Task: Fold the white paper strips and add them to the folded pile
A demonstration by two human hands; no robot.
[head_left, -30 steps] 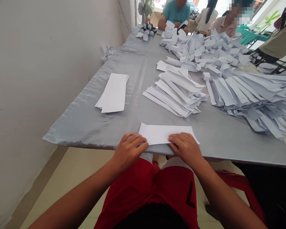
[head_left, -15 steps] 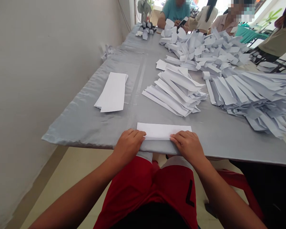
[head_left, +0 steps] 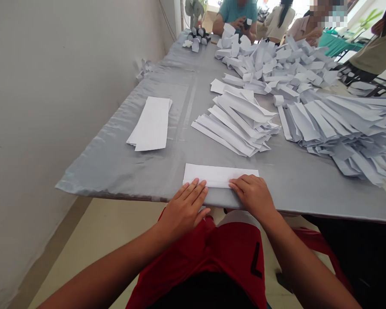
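A white paper strip (head_left: pixel 218 175) lies along the front edge of the grey-covered table (head_left: pixel 141 171). On its left end rest the spread fingertips of my left hand (head_left: pixel 186 206), palm down. My right hand (head_left: pixel 254 193) grips the strip's near edge toward the right end, its fingers closed together. Beyond the strip lies a pile of folded white papers (head_left: pixel 238 124). A flat stack of white sheets (head_left: pixel 152 124) sits to the left.
At the right spreads a large pile of folded strips (head_left: pixel 334 124); behind it is a heap of bent papers (head_left: pixel 276 64). Small black and white rolls (head_left: pixel 197 38) lie at the far left. People sit beyond, one in a teal shirt (head_left: pixel 236 15). A wall borders the left.
My left hand has opened from its hold on the near edge, its fingers now spread flat on the paper. My right hand has stayed in place. The teal-shirted person's hands moved.
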